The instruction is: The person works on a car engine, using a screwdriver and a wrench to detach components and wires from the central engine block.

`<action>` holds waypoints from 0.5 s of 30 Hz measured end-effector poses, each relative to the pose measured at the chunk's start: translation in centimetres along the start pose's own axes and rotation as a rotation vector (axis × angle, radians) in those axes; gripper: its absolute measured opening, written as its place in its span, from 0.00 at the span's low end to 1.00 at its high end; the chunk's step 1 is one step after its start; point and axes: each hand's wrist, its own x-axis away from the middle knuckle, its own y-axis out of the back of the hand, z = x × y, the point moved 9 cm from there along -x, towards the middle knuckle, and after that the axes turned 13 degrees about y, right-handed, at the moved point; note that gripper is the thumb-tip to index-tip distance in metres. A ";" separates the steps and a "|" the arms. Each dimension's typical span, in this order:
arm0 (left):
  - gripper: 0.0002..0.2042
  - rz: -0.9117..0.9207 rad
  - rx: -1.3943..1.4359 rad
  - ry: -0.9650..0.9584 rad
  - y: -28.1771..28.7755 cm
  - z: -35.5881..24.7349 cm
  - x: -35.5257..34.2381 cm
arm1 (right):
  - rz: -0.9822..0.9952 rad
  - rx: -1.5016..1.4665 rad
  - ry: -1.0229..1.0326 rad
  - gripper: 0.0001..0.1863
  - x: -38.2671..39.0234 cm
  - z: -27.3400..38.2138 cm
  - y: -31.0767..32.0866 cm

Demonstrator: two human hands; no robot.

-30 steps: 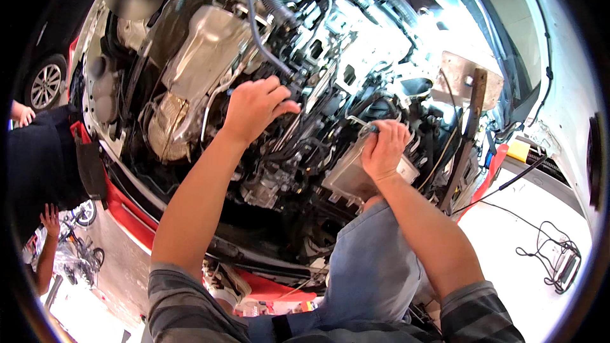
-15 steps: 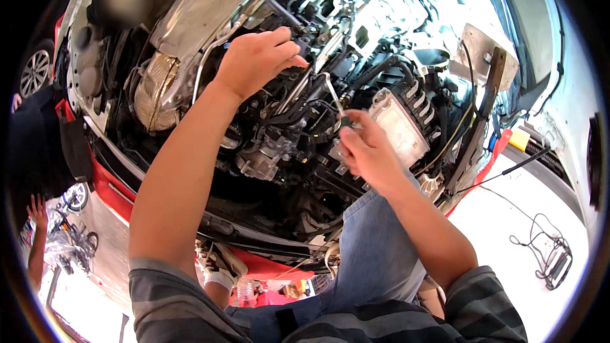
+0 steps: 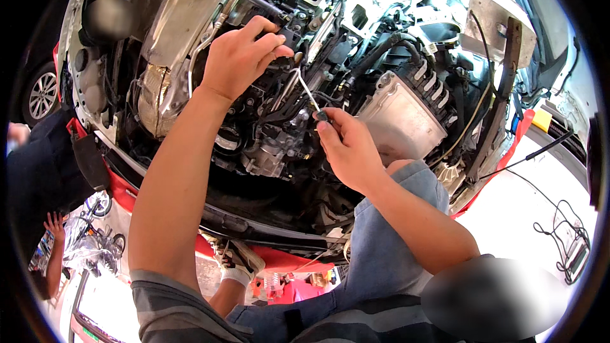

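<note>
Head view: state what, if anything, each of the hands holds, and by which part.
The right hand holds a slim bent-tipped metal tool by its dark handle. Whether the left hand grips anything cannot be told.

A slim hooked tool [image 3: 309,92] has a pale, straight shaft, bent sharply into a short hook at its far end, and a dark handle mostly hidden in the grip. It slants over the uncovered engine [image 3: 327,57], a crowded mass of metal and dark fittings, hook end up and to the left; contact there cannot be made out. Near the hook sits a partly covered, dark, blocky part [image 3: 290,38].
</note>
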 end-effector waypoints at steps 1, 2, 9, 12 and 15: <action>0.08 0.002 -0.010 0.000 0.1 0.0 0.0 | 0.010 0.061 0.042 0.12 0.0 0.5 -0.1; 0.08 -0.029 -0.002 -0.017 0.1 -0.2 -0.1 | 0.063 0.186 0.041 0.11 0.1 0.9 0.2; 0.11 -0.073 0.020 0.014 0.4 0.7 0.5 | 0.235 0.827 0.356 0.12 -0.8 7.0 -0.4; 0.12 -0.058 0.069 0.077 1.1 1.0 0.5 | 0.314 1.005 0.455 0.11 -2.1 8.7 -1.4; 0.14 -0.121 0.040 0.180 3.5 -0.7 1.8 | 0.422 1.103 0.405 0.11 -3.6 9.4 -1.5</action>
